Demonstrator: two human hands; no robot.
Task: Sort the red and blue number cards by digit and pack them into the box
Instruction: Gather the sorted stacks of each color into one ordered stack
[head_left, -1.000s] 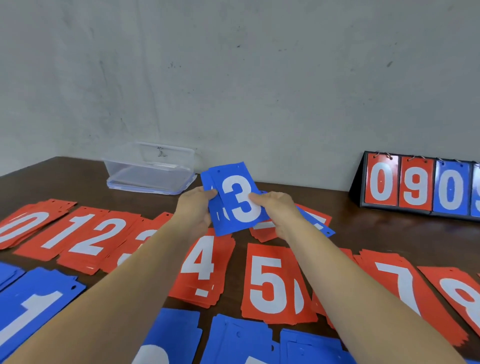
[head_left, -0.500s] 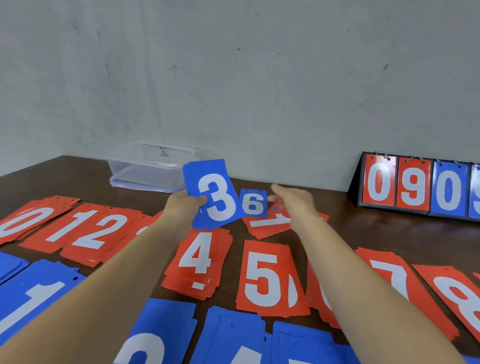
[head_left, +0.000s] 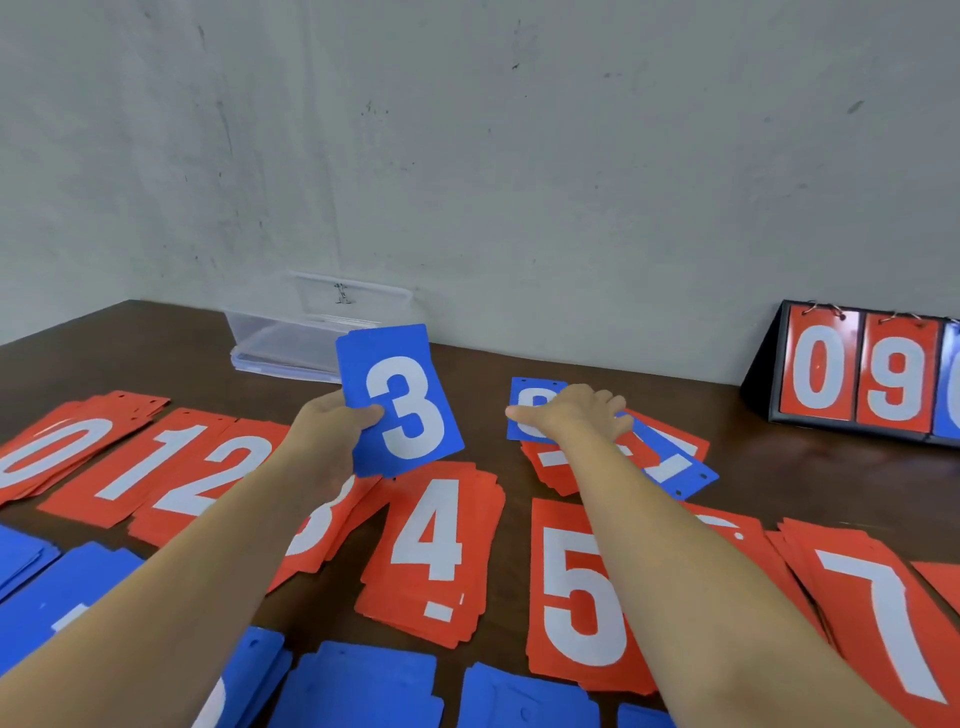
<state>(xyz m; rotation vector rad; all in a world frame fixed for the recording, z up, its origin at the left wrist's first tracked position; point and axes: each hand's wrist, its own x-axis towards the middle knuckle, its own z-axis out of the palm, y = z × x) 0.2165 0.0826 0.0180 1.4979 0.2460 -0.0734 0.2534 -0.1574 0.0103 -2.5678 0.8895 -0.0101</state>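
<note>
Along the back of the dark brown bench (head_left: 753, 467), under a scuffed grey wall (head_left: 467, 156), stands the clear plastic box (head_left: 280, 338), with a flip scoreboard (head_left: 852, 374) well off to its right. Red card piles (head_left: 431, 545) lie in a row across the bench by digit, and blue piles (head_left: 358, 686) lie nearer the person. The left hand (head_left: 332, 426) pinches a blue 3 card (head_left: 400, 400) above the red row, thumb on its face. The right hand (head_left: 576, 415) lies palm-down on a small blue card (head_left: 530, 395) atop a mixed heap (head_left: 670, 462); whether it grips the card cannot be told.
</note>
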